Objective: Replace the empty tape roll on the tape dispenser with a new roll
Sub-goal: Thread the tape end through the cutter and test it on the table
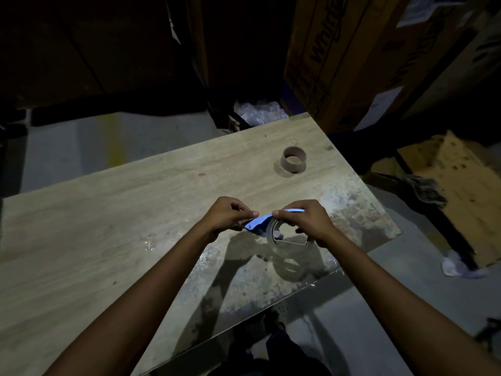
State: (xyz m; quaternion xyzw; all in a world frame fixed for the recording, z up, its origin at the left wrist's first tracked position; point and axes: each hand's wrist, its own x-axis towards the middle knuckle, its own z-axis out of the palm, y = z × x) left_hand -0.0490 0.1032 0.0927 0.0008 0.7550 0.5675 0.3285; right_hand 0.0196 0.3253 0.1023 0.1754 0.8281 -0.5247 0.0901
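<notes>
The wooden surface [113,213] fills most of the view, worn and glossy toward its near right corner, with cardboard boxes [339,58] stacked behind it in the dark. Far out on it, well apart from the hands, the empty core [294,159] stands on end — the old roll looks to be off already.

Both hands work just above the near right part of the surface. The right hand [309,222] is closed over the top of the dispenser [264,225], its blue frame showing between the hands, with the new roll [276,234] seated in it below the knuckles. The left hand [230,214] has its fingers [250,213] pinched shut at the blue front end, apparently on the loose end of tape, though the tape itself is too faint to make out.

The step in hand seems to be threading the free end forward to the cutter. To do it well, keep the right hand steady so the roll stays on its hub, draw the tape straight and flat — no twist, sticky side down — and keep fingertips clear of the toothed blade.
</notes>
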